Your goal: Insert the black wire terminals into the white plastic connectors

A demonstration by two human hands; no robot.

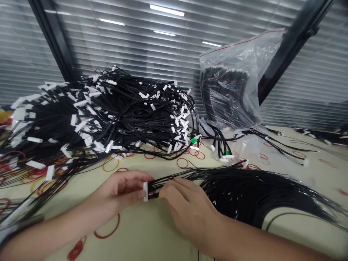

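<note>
My left hand [122, 190] pinches the white connector ends [145, 191] of a bundle of thin black wires [244, 192] that fans out to the right across the table. My right hand [187, 206] lies on the same bundle just right of the connectors, its fingers closed around the wires. Both hands meet near the middle front of the table [152, 232].
A large tangled heap of black wires with white connectors [108, 112] fills the back left. A clear plastic bag [233, 83] holding more black wires stands at the back right. Red and yellow rubber bands [182, 163] lie scattered on the table. Window blinds run behind.
</note>
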